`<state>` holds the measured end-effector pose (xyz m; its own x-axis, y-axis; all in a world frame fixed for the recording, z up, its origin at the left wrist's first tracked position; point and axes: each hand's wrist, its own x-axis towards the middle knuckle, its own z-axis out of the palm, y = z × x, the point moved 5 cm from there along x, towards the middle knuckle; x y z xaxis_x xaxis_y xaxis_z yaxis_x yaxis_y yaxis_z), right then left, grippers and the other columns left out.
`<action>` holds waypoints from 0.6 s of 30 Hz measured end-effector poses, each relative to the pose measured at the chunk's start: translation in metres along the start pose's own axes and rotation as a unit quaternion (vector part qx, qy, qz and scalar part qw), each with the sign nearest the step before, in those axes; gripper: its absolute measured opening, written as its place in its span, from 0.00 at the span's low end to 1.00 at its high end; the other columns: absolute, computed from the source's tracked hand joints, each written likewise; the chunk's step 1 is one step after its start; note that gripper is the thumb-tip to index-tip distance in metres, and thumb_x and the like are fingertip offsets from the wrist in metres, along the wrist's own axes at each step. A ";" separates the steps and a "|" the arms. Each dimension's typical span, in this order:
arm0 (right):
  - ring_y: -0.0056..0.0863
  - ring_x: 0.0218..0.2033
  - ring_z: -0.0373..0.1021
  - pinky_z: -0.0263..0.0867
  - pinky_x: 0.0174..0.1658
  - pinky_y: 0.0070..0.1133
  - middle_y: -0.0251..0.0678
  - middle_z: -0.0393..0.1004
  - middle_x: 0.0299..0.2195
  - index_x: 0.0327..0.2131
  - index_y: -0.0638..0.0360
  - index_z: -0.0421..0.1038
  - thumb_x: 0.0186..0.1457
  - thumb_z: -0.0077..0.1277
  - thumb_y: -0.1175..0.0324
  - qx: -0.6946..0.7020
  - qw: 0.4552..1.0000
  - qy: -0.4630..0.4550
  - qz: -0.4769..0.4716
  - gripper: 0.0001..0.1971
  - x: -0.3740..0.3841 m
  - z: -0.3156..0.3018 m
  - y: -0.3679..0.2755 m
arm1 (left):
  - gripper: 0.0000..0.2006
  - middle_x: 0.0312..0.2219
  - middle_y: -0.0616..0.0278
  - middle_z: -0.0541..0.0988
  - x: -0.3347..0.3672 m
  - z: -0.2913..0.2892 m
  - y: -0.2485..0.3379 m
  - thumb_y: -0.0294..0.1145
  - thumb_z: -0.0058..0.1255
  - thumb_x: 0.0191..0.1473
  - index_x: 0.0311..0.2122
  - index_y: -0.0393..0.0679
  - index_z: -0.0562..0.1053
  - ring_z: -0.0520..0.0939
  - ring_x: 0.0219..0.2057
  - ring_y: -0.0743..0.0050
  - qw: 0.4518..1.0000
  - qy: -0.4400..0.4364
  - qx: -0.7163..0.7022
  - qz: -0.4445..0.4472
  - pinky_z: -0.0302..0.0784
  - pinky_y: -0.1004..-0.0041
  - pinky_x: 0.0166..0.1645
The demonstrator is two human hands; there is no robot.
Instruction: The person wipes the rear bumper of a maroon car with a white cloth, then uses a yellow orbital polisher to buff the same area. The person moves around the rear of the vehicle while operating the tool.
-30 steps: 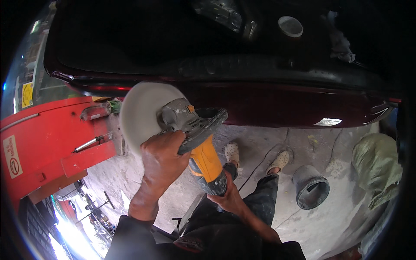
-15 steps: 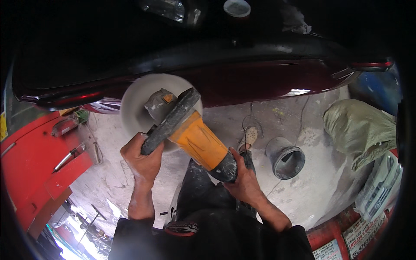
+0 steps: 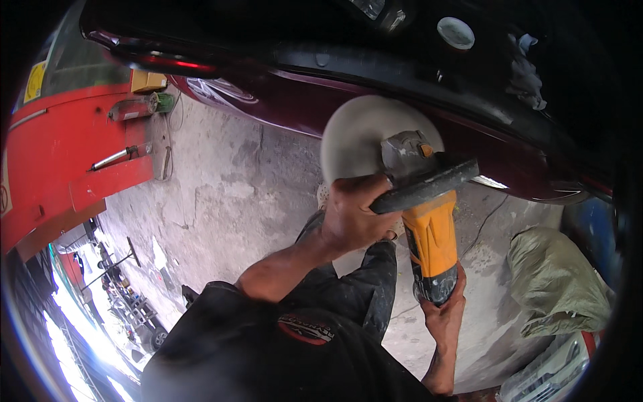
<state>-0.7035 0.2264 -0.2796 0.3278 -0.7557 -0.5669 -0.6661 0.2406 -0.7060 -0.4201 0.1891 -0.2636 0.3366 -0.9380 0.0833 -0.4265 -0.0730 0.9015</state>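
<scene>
Buffing step prob. in hand: yellow polisher is held up against or just beside dark-red car panel, contact not clear; pale pad is blurred, so prob. spinning. Front handle is gripped by L hand; rear end is clasped by R hand, fingers partly hidden. For next move, flat pad, light even pressure & steady 2-handed control seem called for.

Clock centred on polisher. Car at 12, beyond the tool. On car: lid or dish, 12; cloth, 1. Left hand, 9–10; right hand, 6. Cabinet 9–10, farther out; draped sheet, 4.
</scene>
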 end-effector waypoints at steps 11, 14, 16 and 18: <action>0.56 0.43 0.75 0.71 0.46 0.35 0.56 0.78 0.38 0.67 0.55 0.44 0.45 0.60 0.79 0.016 0.993 -0.071 -0.092 0.47 0.055 0.128 -0.044 | 0.09 0.14 0.68 0.66 -0.008 -0.135 -0.057 0.21 0.63 0.41 0.23 0.36 0.71 0.63 0.21 0.90 0.982 0.092 0.155 -0.065 0.61 0.78 0.23; 0.53 0.37 0.77 0.72 0.41 0.36 0.54 0.78 0.32 0.67 0.55 0.44 0.46 0.61 0.77 0.071 0.989 -0.111 -0.071 0.47 0.072 0.175 -0.051 | 0.09 0.14 0.68 0.66 0.001 -0.166 -0.063 0.22 0.63 0.42 0.22 0.36 0.71 0.63 0.21 0.90 0.975 0.106 0.190 -0.046 0.60 0.79 0.23; 0.51 0.33 0.77 0.71 0.37 0.37 0.52 0.77 0.28 0.67 0.54 0.43 0.46 0.61 0.77 0.083 0.986 -0.124 -0.081 0.48 0.079 0.193 -0.060 | 0.09 0.14 0.69 0.65 0.002 -0.182 -0.062 0.22 0.63 0.43 0.22 0.36 0.71 0.63 0.21 0.90 0.970 0.110 0.213 -0.033 0.59 0.79 0.23; 0.50 0.30 0.77 0.70 0.34 0.37 0.52 0.76 0.25 0.67 0.54 0.42 0.46 0.62 0.76 0.082 0.983 -0.139 -0.088 0.49 0.079 0.199 -0.067 | 0.08 0.14 0.63 0.69 -0.001 -0.193 -0.062 0.21 0.62 0.43 0.23 0.36 0.72 0.65 0.21 0.88 0.967 0.115 0.226 -0.033 0.63 0.77 0.24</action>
<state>-0.4997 0.2716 -0.3620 0.6143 -0.6035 -0.5084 -0.4737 0.2333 -0.8492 -0.2316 0.2600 -0.2373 0.5311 -0.8296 0.1721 -0.7041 -0.3192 0.6343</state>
